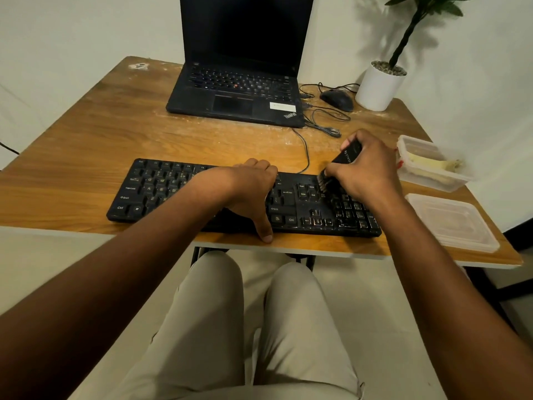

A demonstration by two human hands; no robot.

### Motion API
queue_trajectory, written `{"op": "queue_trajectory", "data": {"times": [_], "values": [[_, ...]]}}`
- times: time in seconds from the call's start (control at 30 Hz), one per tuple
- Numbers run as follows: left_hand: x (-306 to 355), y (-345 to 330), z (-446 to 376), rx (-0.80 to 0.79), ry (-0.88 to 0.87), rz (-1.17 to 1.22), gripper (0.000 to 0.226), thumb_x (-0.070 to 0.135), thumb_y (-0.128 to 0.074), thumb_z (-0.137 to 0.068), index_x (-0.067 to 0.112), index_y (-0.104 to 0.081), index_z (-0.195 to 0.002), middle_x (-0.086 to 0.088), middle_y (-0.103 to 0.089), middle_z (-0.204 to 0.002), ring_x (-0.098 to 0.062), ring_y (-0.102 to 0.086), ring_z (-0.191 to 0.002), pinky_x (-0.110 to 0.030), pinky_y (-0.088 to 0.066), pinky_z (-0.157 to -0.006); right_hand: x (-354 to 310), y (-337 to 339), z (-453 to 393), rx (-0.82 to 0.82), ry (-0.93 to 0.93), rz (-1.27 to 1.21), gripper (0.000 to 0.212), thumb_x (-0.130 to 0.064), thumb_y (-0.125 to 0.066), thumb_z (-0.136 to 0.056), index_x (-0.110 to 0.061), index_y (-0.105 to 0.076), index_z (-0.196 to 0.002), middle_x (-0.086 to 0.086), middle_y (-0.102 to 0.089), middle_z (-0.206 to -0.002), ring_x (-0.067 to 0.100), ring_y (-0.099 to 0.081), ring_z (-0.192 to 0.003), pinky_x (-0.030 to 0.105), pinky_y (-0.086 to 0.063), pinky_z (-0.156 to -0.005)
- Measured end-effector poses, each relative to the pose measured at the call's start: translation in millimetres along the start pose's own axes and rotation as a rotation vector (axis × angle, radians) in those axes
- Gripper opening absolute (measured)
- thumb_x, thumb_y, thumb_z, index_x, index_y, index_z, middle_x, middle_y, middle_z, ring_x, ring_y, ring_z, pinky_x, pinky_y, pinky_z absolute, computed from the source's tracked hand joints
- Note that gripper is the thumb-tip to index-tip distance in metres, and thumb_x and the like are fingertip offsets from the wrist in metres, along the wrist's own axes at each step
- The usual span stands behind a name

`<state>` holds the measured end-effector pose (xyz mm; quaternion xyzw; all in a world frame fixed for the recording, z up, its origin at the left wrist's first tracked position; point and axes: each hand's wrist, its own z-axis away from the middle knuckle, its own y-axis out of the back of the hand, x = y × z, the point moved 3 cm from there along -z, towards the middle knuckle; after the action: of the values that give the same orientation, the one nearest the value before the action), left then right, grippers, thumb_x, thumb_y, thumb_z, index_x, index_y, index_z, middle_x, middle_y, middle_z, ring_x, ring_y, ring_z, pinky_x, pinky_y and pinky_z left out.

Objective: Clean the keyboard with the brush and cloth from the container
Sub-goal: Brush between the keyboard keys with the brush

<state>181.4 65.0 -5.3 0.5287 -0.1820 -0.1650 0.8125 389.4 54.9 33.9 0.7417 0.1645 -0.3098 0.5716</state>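
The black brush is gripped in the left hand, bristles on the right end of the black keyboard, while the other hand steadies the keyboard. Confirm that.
Not quite: the head view shows the black brush gripped in the right hand, not the left. The rest stands: its bristles are on the right end of the black keyboard, and the left hand steadies the keyboard.

The table (86, 140) is worn, scuffed wood grain. On it, the keyboard (161, 189) is matt black plastic; right of it, the container (432, 180) and lid (452, 223) are translucent plastic.
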Motion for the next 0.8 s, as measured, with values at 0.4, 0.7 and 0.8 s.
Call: {"op": "queue_trajectory", "data": {"times": [0.4, 0.7, 0.8], "values": [[-1, -1, -2, -0.003, -0.001, 0.013, 0.13, 0.063, -0.092, -0.055, 0.018, -0.025, -0.157, -0.002, -0.033, -0.155, -0.024, -0.03, -0.143, -0.051, -0.036, -0.119, -19, 15, 19, -0.083, 0.062, 0.122, 0.044, -0.026, -0.089, -0.071, -0.027, -0.061, -0.104, -0.014, -0.055, -0.089, 0.01, -0.056, -0.079, 0.032, -0.052, -0.07], [-2, 0, -2, -0.002, -0.004, 0.027, 0.132, 0.063, -0.093, -0.054, 0.019, -0.024, -0.157, -0.002, -0.033, -0.154, -0.024, -0.03, -0.142, -0.049, -0.037, -0.118, -42, -25, 18, -0.058, 0.101, 0.207, 0.052, -0.028, -0.088, -0.071, -0.023, -0.059, -0.114, -0.001, -0.065, -0.105, 0.023, -0.064, -0.095, 0.042, -0.059, -0.082], [-3, -1, -3, 0.007, -0.012, 0.029, 0.13, 0.063, -0.093, -0.055, 0.018, -0.026, -0.156, -0.002, -0.034, -0.153, -0.024, -0.031, -0.141, -0.05, -0.037, -0.118, -37, -17, 26, -0.143, 0.058, 0.281, 0.051, -0.029, -0.09, -0.07, -0.023, -0.06, -0.111, 0.001, -0.064, -0.105, 0.024, -0.063, -0.095, 0.042, -0.058, -0.083]]}}
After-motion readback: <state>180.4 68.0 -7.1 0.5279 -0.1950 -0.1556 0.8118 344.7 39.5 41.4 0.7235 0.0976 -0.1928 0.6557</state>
